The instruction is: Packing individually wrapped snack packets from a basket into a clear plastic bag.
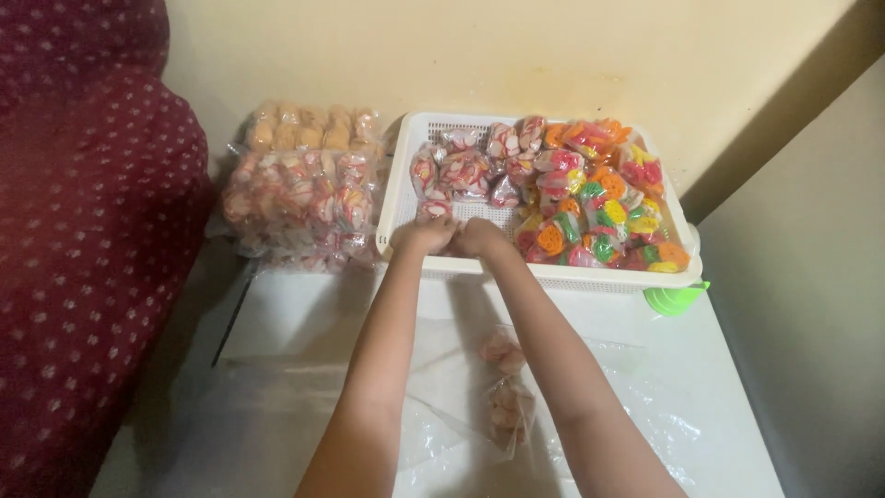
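Your hands meet at the basket's (402, 198) near rim. Packets (590, 194) fill its right side; a bare strip lies front-left. A stacked bag (300, 189) blocks the left, a wall (516, 55) the rear. Loose bags (507, 387) clutter the table (701, 406) between your arms.

This looks like a room in a home used for small-scale snack packing. A plain cream wall (516, 55) with stains meets a white table (719, 406) pushed into the corner; a maroon dotted cloth (83, 231) hangs at the side. A white plastic basket (398, 184) holds small packets of colourful snacks (599, 198), and larger bags of crackers (300, 184) are stacked beside it.
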